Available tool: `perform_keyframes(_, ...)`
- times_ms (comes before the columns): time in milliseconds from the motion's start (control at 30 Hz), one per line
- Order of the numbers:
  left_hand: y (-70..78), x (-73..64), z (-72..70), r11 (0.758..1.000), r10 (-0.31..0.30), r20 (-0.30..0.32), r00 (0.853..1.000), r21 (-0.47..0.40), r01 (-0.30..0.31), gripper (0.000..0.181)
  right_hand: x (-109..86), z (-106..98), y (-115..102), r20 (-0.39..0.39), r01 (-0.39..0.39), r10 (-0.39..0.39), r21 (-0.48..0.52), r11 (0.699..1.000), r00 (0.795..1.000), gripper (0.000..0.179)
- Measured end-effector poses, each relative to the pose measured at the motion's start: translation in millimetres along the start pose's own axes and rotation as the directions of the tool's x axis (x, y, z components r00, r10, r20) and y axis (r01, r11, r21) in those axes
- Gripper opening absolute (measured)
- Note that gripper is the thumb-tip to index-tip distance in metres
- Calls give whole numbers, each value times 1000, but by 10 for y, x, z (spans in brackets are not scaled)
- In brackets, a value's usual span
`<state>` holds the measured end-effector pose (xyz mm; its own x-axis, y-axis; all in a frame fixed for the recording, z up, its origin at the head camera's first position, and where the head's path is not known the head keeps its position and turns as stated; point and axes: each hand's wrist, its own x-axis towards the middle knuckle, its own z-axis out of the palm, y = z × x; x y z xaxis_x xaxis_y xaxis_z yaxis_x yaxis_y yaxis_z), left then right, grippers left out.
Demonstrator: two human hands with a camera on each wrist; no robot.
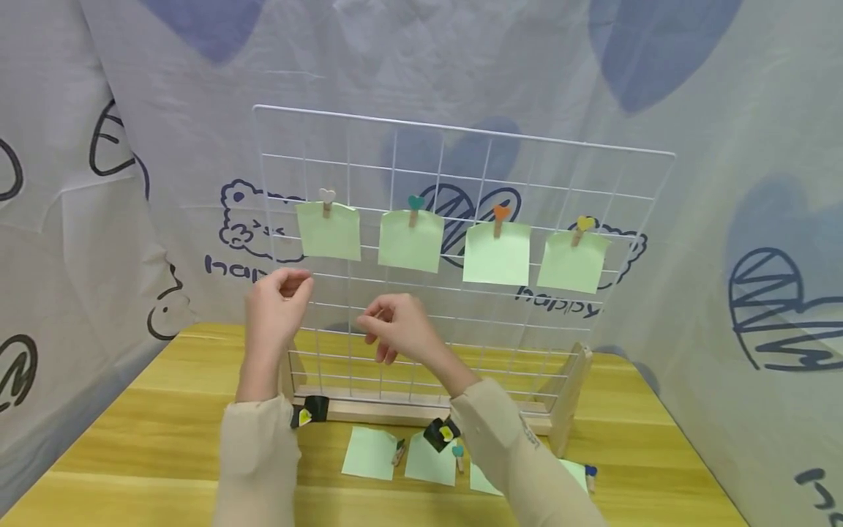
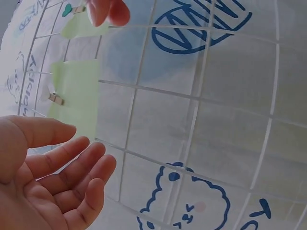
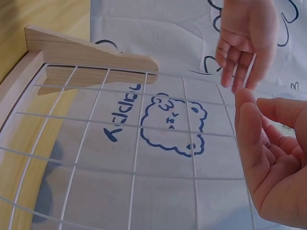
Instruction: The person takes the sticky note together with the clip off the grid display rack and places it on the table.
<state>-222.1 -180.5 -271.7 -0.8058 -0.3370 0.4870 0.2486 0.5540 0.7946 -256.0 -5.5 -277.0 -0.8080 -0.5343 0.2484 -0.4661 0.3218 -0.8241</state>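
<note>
1. Holding nothing, our left hand [image 1: 276, 304] and right hand [image 1: 403, 326] are loosely open.
2. Four notes [image 1: 410, 247] hang, eleven to two o'clock from our right hand.
3. A knocked grid [image 1: 461, 130] may loosen their clips [image 1: 413, 217].

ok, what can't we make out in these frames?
Head: right sleeve covers part of the table paper; one note or two, unclear.
Head: sleeve print too small to read.
Head: clip by the leftmost table note, too small to tell its heart colour.
Left wrist: right hand cut off by top edge.
</note>
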Motion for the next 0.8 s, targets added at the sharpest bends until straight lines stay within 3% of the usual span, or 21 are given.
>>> perform_keyframes(267, 149, 144, -61, 998, -21, -116, 993, -57, 14, 23, 81, 19, -142, -22, 50, -50, -3, 999, 999, 14)
perform_keyframes(500, 257, 254, -53, 987, -25, -226, 974, -160, -12, 25, 174, -5, -304, -56, 106, -108, -23, 994, 993, 14)
perform_keyframes(800, 286, 353, -2, 975, 22, -262, 965, -206, -78, 24, 204, -41, -391, -56, 133, -134, -25, 991, 989, 12)
